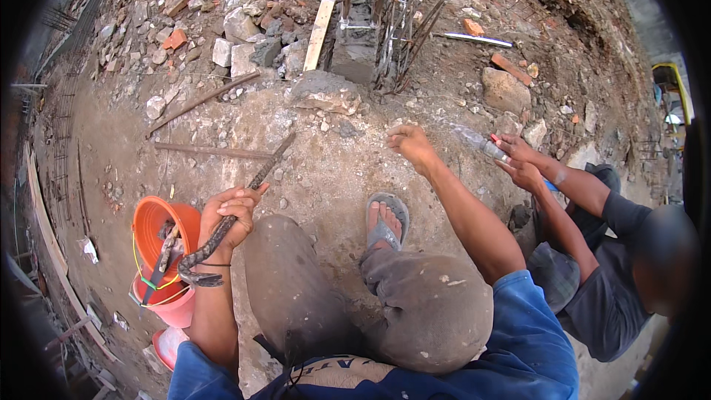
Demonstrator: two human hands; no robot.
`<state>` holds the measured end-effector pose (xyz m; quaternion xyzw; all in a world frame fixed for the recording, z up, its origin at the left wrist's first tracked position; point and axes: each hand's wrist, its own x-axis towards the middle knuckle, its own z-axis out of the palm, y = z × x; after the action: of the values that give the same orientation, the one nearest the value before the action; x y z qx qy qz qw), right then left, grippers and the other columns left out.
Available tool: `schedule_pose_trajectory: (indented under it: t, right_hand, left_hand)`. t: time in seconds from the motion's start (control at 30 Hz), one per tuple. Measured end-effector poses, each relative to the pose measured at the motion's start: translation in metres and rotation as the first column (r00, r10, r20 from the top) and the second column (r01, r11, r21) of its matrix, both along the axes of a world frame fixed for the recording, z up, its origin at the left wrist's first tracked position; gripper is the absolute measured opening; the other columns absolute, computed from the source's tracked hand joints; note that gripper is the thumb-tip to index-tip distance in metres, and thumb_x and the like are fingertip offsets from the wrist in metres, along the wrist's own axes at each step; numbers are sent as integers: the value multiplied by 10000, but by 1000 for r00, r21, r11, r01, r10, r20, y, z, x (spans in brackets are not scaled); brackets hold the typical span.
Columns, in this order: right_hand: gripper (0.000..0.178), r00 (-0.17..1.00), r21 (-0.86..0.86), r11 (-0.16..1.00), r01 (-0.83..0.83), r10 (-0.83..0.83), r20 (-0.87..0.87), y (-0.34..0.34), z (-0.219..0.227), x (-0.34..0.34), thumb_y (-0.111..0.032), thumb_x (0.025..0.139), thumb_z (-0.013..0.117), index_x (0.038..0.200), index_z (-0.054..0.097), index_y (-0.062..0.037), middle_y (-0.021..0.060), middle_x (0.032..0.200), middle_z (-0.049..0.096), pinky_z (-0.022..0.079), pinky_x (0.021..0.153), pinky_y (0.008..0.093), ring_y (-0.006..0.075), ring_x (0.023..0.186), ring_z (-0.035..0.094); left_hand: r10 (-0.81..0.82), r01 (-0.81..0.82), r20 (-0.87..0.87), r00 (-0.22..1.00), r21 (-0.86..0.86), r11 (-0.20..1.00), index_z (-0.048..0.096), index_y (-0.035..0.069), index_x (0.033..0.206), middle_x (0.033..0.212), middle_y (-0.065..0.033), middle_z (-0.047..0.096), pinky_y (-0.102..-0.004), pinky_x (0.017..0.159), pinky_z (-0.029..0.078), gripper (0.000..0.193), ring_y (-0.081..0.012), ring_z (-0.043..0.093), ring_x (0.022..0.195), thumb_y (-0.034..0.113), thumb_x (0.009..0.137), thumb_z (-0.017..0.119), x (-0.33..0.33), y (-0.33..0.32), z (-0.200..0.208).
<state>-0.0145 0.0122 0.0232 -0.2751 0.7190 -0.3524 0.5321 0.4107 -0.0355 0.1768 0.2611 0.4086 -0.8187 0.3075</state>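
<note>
My left hand (229, 215) is wrapped round a dark ribbed steel pry bar (261, 175). Its hooked, flattened end hangs by my wrist, and its straight tip points away over the ground. My right hand (412, 147) is stretched forward above the dirt with its fingers curled together; whatever they may pinch is too small to see. Beyond it stands a concrete column base (354, 48) with rusty rebar (392, 37). To the right, a crouching co-worker's hands (522, 159) hold a pale, bottle-like thing (495, 150) with a red part, and water seems to spray from it.
Left of me, an orange bucket (147, 230) with tools inside sits tipped on a pink bucket (178, 310). Two rusty bars (211, 151) lie ahead. Rubble, a wooden board (318, 33), a broken brick (511, 70) and a large stone (506, 90) surround the column.
</note>
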Motion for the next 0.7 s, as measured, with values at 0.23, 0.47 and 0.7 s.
schedule_pose_trajectory:
  t: [0.23, 0.47, 0.7]
  right_hand:
    - [309, 846, -2, 980, 199, -173, -504, -129, -139, -21, -78, 788, 602, 1058, 731, -1, 267, 1046, 728, 534, 901, 434, 392, 1016, 706]
    - [557, 815, 181, 979, 98, 26, -579, -161, -196, -43, -257, 859, 531, 1361, 607, -29, 360, 1371, 528, 348, 1151, 519, 499, 1333, 460]
    - [573, 851, 282, 959, 7, 142, -506, -167, -180, -21, -346, 921, 542, 1438, 553, -99, 301, 1531, 360, 311, 1177, 527, 482, 1423, 334]
  left_hand:
    - [102, -102, 12, 995, -31, 994, 88, -149, 1530, 882, -113, 478, -226, 417, 483, 588, -107, 483, 533, 98, 1060, 338, 32, -18, 6]
    - [50, -51, 137, 989, 4, 999, 97, -170, 1520, 877, -107, 467, -211, 416, 497, 580, -92, 490, 508, 91, 1055, 328, -4, -53, 22]
    - [-15, 6, 218, 976, 41, 999, 135, -175, 1510, 861, -94, 460, -201, 413, 487, 565, -90, 495, 516, 82, 1052, 343, -19, -75, 45]
